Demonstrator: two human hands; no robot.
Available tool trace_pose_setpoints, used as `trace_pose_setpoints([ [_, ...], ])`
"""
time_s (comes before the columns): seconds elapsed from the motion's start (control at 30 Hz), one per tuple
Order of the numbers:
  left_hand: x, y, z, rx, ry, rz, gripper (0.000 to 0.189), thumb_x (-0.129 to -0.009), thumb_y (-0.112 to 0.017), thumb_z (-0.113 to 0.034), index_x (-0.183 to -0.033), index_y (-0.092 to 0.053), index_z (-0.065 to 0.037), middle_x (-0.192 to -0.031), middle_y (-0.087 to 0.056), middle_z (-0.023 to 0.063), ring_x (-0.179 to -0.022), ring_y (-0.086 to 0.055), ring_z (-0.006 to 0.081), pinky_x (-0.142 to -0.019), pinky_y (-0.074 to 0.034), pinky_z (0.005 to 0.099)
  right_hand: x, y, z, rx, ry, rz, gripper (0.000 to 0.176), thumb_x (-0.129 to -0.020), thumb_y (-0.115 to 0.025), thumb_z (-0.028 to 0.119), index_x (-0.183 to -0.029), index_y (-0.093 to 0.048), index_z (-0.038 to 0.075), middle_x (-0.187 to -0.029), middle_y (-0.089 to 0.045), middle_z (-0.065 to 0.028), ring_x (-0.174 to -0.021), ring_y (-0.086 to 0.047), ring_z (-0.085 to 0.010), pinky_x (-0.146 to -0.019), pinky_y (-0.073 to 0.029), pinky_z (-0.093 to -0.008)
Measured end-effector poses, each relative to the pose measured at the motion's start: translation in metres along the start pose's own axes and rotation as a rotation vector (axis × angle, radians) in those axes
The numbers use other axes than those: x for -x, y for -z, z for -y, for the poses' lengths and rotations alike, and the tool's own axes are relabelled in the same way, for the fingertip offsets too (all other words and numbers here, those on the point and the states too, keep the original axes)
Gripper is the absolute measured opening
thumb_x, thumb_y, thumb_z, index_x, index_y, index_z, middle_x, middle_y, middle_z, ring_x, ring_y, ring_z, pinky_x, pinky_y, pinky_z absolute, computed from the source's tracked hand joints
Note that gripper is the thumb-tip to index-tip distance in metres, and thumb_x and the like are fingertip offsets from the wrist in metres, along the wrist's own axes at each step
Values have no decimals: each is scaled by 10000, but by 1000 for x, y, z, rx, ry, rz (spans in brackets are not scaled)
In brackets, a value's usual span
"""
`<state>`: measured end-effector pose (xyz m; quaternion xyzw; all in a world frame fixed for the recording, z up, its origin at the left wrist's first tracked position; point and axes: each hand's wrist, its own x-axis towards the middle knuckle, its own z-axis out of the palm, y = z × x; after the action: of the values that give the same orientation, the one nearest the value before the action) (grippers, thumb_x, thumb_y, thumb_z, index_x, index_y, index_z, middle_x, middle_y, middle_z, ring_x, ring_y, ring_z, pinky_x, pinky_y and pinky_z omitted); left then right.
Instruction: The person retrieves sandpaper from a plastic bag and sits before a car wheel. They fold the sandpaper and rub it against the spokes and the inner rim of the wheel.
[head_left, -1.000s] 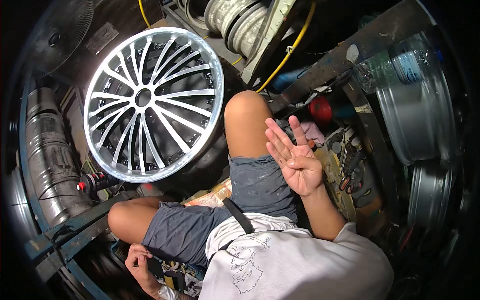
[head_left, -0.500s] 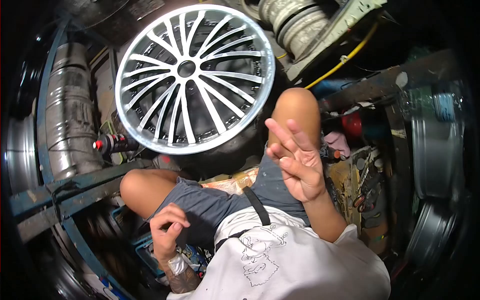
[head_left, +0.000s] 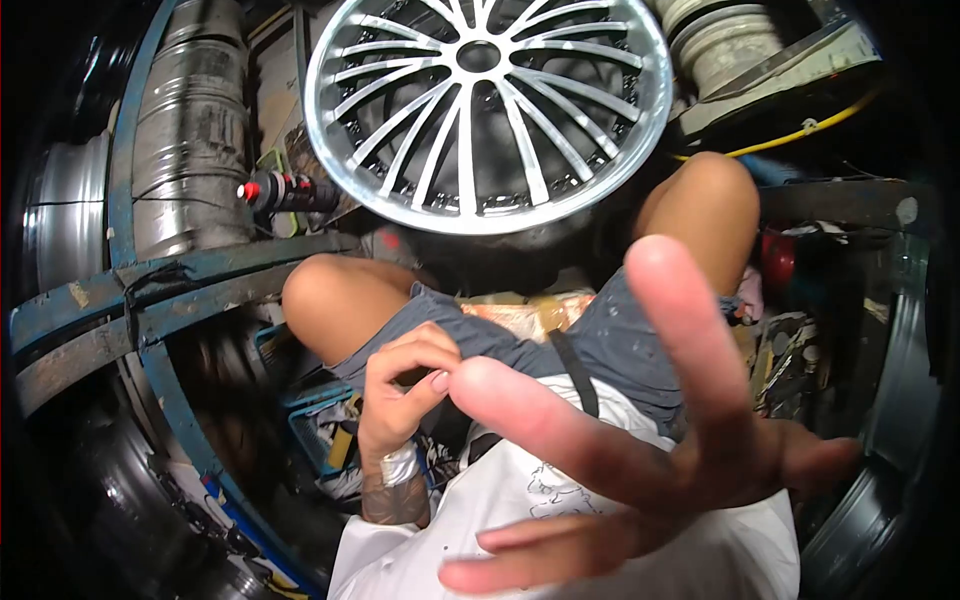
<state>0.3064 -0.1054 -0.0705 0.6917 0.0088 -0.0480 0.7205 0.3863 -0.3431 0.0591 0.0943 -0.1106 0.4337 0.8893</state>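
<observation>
Close to the camera, my right hand [head_left: 690, 450] is large and partly blurred, its fingers spread with nothing between them. Farther down, beside my lap, my left hand [head_left: 410, 385] has its fingers curled toward the thumb, and no object shows in it. One fingertip of the right hand overlaps the left fingertips in the picture; whether they touch I cannot tell. A silver multi-spoke wheel rim [head_left: 468, 150] lies beyond my knees, apart from both hands.
A black bottle with a red cap [head_left: 290, 192] is left of the rim. Blue metal bars [head_left: 200, 280] run along the left, near a metal cylinder [head_left: 192, 130]. More rims [head_left: 725, 50] are at the upper right, by a yellow hose [head_left: 810, 128]. A blue basket [head_left: 325, 430] is lower left.
My right hand has come much closer to the camera and spread its fingers. The left hand has risen, its thumb nearer its fingers. The view has shifted, moving the rim up and right.
</observation>
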Motion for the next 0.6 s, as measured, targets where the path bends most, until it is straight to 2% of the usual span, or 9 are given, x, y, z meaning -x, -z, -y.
trace_pose_setpoints([
  [0.03, 0, 3, -2, 35, 56, 16, 183, -880, -720, -148, -891, -743, 33, -862, -697, 118, -809, -614, 212, -748, -471, 346, -4, -4, -1, 0, -16, 9, 832, -1032, -403, 364, -1650, 149, 291, -1702, 147, -252, -1564, -74, -506, -1254, -86, -626],
  [0.2, 6, 0, 10, 74, -19, -109, 177, -877, -718, -160, -850, -733, 14, -815, -682, 95, -791, -597, 203, -738, -462, 340, -6, -1, 0, -9, 0, -4, 841, -1018, -369, 543, -1649, 139, 317, -1706, 147, -236, -1562, -72, -511, -1253, -53, -626],
  [0.3, 2, -8, 8, 90, -89, -160, 185, -877, -711, -175, -843, -735, 5, -789, -659, 82, -764, -565, 197, -717, -440, 335, 12, 23, 1, -6, 68, -65, 861, -1009, -348, 651, -1649, 133, 332, -1709, 147, -226, -1561, -71, -514, -1253, -33, -627],
  [0.33, -2, -10, -6, 34, -66, -121, 201, -867, -739, -178, -778, -688, -5, -768, -623, 62, -767, -552, 190, -721, -433, 333, 16, 34, 1, -3, 97, -103, 870, -1006, -341, 687, -1648, 131, 337, -1710, 146, -223, -1560, -71, -515, -1253, -26, -627],
  [0.4, -7, -27, -2, 38, -104, -263, 266, -837, -800, -173, -715, -612, -29, -777, -594, 47, -770, -539, 177, -742, -431, 322, 20, 69, 3, 14, 152, -199, 891, -1000, -327, 759, -1648, 126, 347, -1712, 146, -216, -1559, -70, -517, -1253, -13, -628],
  [0.47, -16, -42, -5, -92, -99, -310, 350, -795, -860, -162, -692, -544, -53, -816, -578, 38, -786, -527, 164, -760, -428, 308, 21, 96, 8, 33, 152, -256, 874, -1016, -329, 730, -1654, 111, 326, -1709, 190, -194, -1564, -90, -501, -1254, -18, -623],
  [0.5, -21, -48, -6, -110, -89, -297, 367, -757, -897, -162, -728, -544, -63, -844, -568, 32, -807, -523, 153, -768, -429, 299, 23, 103, 9, 93, 132, -301, 873, -1014, -344, 728, -1660, 81, 324, -1713, 162, -203, -1566, -95, -495, -1255, -47, -623],
  [0.6, -30, -57, 3, -61, -43, -273, 430, -718, -933, -182, -776, -522, -69, -832, -536, 16, -816, -518, 135, -754, -419, 274, 28, 113, 9, 93, 102, -369, 914, -981, -424, 741, -1655, 74, 376, -1737, 61, -149, -1567, -92, -490, -1242, -177, -586],
])
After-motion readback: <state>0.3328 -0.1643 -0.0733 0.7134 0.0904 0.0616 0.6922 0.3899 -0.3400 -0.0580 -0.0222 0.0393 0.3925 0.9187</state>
